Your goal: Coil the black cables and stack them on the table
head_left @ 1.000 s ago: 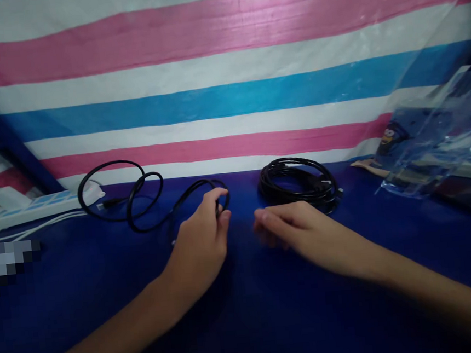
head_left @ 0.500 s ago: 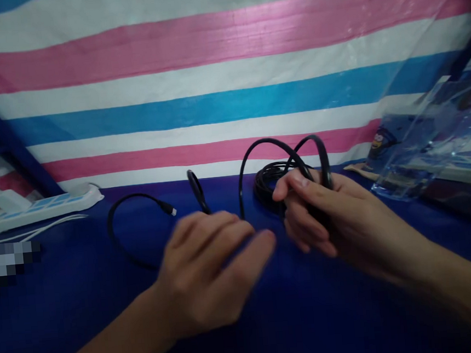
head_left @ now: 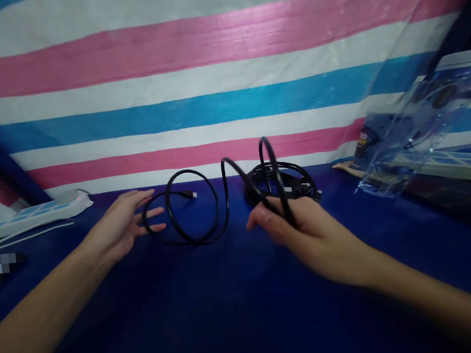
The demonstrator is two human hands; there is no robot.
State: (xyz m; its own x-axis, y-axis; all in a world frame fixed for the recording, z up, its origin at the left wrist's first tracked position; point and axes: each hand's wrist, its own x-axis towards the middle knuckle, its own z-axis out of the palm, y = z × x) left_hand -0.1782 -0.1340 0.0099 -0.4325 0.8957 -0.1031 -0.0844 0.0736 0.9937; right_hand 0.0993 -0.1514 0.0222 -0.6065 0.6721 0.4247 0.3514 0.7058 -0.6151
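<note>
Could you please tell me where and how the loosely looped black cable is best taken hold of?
Probably at the leftmost bend of the black cable, pinched from the left: it bows outward there, clear of the cable's crossing strands.

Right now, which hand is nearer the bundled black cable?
Right: the right hand is just in front of the bundled black cable; the left hand is well to its left.

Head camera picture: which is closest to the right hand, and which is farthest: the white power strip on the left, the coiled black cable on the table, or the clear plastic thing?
1. Coiled black cable: just beyond the right hand.
2. Clear plastic thing: off to the right.
3. White power strip: far over on the left.
</note>
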